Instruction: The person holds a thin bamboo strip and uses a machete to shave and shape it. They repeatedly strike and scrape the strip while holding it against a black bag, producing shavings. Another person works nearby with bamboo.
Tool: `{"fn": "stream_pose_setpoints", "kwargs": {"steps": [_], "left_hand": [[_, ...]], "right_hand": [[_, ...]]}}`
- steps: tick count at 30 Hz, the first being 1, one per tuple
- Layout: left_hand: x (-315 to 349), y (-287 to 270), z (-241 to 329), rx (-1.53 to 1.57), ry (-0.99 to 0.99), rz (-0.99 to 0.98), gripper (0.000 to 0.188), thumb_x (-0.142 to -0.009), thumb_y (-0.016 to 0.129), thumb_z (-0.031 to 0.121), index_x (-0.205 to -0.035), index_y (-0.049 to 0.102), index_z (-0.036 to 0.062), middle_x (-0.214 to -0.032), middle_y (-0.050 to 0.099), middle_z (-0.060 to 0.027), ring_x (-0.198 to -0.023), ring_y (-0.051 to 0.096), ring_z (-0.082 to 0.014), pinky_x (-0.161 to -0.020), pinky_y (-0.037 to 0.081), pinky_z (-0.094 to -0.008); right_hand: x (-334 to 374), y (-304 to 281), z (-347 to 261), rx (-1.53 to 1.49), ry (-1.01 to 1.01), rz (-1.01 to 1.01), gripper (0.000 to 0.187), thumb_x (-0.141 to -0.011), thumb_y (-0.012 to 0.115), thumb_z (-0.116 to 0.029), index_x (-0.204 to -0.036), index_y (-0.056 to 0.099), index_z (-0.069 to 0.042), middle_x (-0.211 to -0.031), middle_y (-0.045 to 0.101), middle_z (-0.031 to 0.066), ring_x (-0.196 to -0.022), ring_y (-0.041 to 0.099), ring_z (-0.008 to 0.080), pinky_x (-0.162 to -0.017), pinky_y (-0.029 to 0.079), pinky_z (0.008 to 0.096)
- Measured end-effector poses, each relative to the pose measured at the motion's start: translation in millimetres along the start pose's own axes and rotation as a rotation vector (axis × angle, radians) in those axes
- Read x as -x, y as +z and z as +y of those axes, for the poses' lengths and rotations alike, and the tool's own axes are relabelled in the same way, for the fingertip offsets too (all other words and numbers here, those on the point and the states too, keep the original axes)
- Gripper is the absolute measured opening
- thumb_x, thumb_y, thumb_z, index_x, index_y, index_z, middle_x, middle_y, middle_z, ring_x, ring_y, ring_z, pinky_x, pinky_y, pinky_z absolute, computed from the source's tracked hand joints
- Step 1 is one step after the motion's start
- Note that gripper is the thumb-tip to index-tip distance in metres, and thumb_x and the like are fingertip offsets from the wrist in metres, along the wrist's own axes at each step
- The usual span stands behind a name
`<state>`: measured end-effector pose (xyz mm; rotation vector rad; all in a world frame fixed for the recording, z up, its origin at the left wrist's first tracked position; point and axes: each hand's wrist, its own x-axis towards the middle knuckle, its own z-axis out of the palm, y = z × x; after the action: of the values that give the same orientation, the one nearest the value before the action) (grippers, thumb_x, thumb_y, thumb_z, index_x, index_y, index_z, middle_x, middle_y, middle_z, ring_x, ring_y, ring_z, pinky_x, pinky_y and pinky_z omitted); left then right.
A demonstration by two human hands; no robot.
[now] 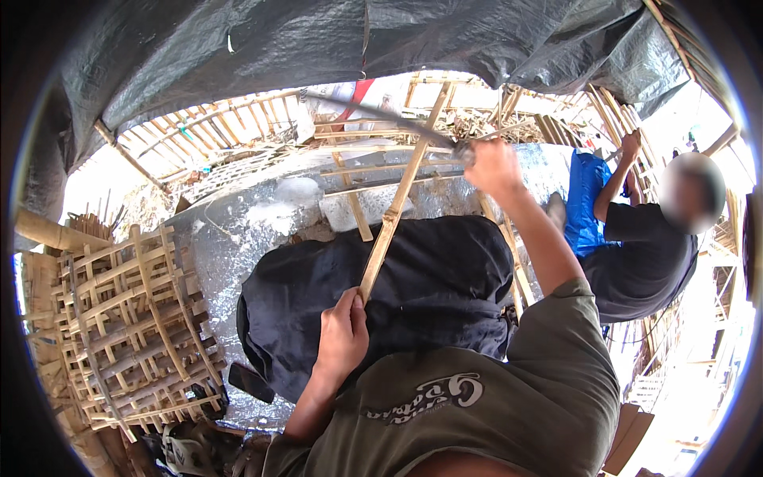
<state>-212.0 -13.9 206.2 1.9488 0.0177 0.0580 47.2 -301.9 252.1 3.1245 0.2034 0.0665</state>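
The shiny grey floor (213, 262) carries bamboo lattice (139, 326) — at left — and a dark flat rectangle (251, 383)

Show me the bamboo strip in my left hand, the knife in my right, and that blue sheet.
Bamboo strip (404, 187): head view, on the middle of its length.
Knife (400, 122): head view, on its dark blade.
Blue sheet (586, 200): head view, on its broad middle.

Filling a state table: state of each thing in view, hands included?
Long tan split-bamboo strip: held at its near end, slanting away.
Long dark-bladed knife: gripped, blade crossing the strip in view; contact unclear.
Left hand: closed on the strip.
Right hand: closed on the knife.
Black plastic tarp: hung overhead, creased.
Tan bamboo lattice panel: open grid, unheld.
Shiny silver sheet: spread out, wrinkled.
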Motion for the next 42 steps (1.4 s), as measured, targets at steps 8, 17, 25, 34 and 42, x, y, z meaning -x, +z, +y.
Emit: {"fn": "stream_pose_setpoints", "kwargs": {"steps": [8, 17, 25, 34, 42], "left_hand": [[7.4, -6.2, 1.6, -0.034, 0.058, -0.011, 0.012, -0.098, 0.051, -0.001, -0.105, 0.059, -0.0056, -0.066, 0.056, -0.0219, -0.057, 0.061, -0.0393, -0.055, 0.046, -0.0383], [-6.5, -9.9, -6.2, 0.008, 0.017, -0.039, 0.010, -0.095, 0.050, -0.005, -0.102, 0.058, -0.0046, -0.066, 0.054, -0.0215, -0.057, 0.059, -0.0393, -0.054, 0.045, -0.0377], [11.3, -15.7, -0.7, -0.049, 0.016, -0.040, 0.011, -0.100, 0.050, 0.001, -0.103, 0.059, -0.0048, -0.064, 0.053, -0.0174, -0.053, 0.056, -0.0301, -0.054, 0.044, -0.0352], [13.7, -27.3, -20.2, 0.527, -0.405, -0.132, 0.031, -0.111, 0.038, 0.025, -0.113, 0.058, 0.0018, -0.068, 0.042, 0.0058, -0.050, 0.032, -0.0008, -0.044, 0.028, -0.0191], [12.4, -15.9, -29.3, 0.354, -0.250, -0.234, 0.033, -0.109, 0.047, 0.035, -0.110, 0.057, 0.0028, -0.067, 0.044, 0.0062, -0.051, 0.035, -0.0001, -0.044, 0.028, -0.0189]], "right_hand": [[-39.3, -20.2, 65.2, 0.096, 0.201, 0.167, 0.020, -0.085, 0.067, -0.019, -0.097, 0.074, -0.005, -0.091, 0.073, 0.0192, -0.088, 0.074, 0.0329, -0.081, 0.061, 0.0442], [6.8, -2.9, 40.0, 0.007, 0.071, 0.147, 0.026, -0.076, 0.068, -0.021, -0.097, 0.073, -0.007, -0.090, 0.072, 0.0233, -0.089, 0.071, 0.0414, -0.085, 0.058, 0.0494], [-9.4, 14.4, 53.6, -0.122, 0.228, -0.004, 0.031, -0.080, 0.069, -0.024, -0.105, 0.072, -0.006, -0.101, 0.072, 0.0236, -0.097, 0.071, 0.0395, -0.089, 0.058, 0.0471], [-0.9, 74.0, 129.1, -0.441, 0.273, 0.338, 0.028, -0.084, 0.077, -0.028, -0.090, 0.072, -0.001, -0.075, 0.071, 0.0193, -0.071, 0.070, 0.0333, -0.067, 0.054, 0.0437], [31.9, 14.7, 35.7, -0.597, -0.009, 0.264, 0.021, -0.084, 0.076, -0.025, -0.090, 0.072, -0.006, -0.074, 0.071, 0.0149, -0.069, 0.069, 0.0307, -0.065, 0.054, 0.0419]]}}
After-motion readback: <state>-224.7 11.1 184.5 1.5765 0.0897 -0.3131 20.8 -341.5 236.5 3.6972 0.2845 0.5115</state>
